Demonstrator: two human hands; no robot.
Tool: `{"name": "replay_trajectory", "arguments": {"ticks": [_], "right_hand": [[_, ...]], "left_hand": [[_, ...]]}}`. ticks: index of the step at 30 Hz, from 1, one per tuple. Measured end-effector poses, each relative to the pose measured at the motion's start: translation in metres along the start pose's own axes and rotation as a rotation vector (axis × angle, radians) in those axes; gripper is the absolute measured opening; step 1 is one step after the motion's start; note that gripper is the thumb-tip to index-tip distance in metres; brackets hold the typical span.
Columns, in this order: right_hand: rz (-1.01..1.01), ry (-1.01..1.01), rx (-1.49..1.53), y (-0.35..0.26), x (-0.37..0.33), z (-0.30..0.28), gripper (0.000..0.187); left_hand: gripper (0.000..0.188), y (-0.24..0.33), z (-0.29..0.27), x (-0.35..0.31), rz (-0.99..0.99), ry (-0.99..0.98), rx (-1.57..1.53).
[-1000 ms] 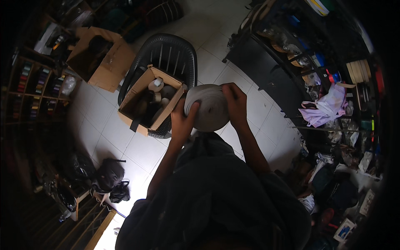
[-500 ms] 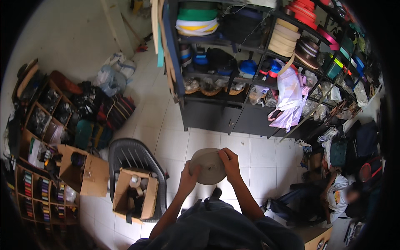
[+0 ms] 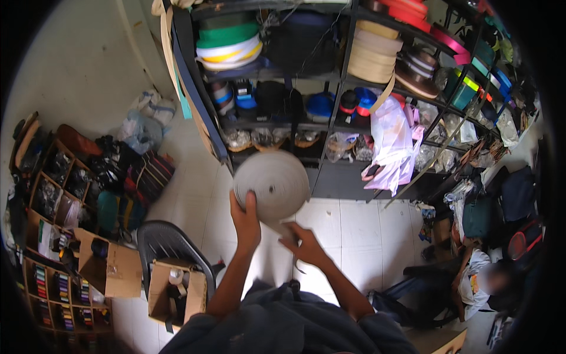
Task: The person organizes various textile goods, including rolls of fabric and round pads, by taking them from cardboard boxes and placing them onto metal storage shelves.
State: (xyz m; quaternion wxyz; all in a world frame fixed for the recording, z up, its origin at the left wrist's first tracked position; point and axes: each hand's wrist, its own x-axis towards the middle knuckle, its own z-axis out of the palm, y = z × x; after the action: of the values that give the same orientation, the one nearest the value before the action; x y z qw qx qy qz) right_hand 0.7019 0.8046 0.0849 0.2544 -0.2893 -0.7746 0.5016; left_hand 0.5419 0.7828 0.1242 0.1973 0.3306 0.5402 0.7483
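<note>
A large flat roll of grey webbing (image 3: 272, 177) is raised in front of me, its coiled face turned toward me. My left hand (image 3: 245, 223) grips it at the lower left edge, with the thumb laid on the coil face. From the bottom of the roll runs a loose strap end (image 3: 272, 225). My right hand (image 3: 308, 246) has its fingers closed around this strap just below the roll, and a short tail hangs beneath the fingers.
Ahead stands a black shelf (image 3: 277, 121) filled with webbing rolls and bags. An office chair (image 3: 171, 239) at the left carries an open cardboard box (image 3: 194, 293). Thread spools fill a wooden rack (image 3: 62, 304). Another person (image 3: 471, 286) is at the right.
The roll has moved up and away and tilted to face me. My right hand has left its rim and come down onto the strap end. The view has shifted slightly right.
</note>
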Motion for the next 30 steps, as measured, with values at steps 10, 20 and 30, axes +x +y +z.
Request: {"name": "replay_trajectory", "arguments": {"ticks": [10,20,30], "right_hand": [[-0.284,0.241,-0.407,-0.035,0.058,-0.118,0.012],[-0.395,0.251,-0.482,-0.037,0.143,-0.134,0.026],[0.089,0.773,-0.966,-0.022,0.162,-0.058,0.076]], "left_hand": [[0.033,-0.028,-0.009,0.084,-0.128,-0.175,-0.230],[0.039,-0.076,-0.010,0.120,-0.392,-0.609,-0.196],[0.042,-0.115,-0.038,0.140,-0.456,-0.554,-0.138]]}}
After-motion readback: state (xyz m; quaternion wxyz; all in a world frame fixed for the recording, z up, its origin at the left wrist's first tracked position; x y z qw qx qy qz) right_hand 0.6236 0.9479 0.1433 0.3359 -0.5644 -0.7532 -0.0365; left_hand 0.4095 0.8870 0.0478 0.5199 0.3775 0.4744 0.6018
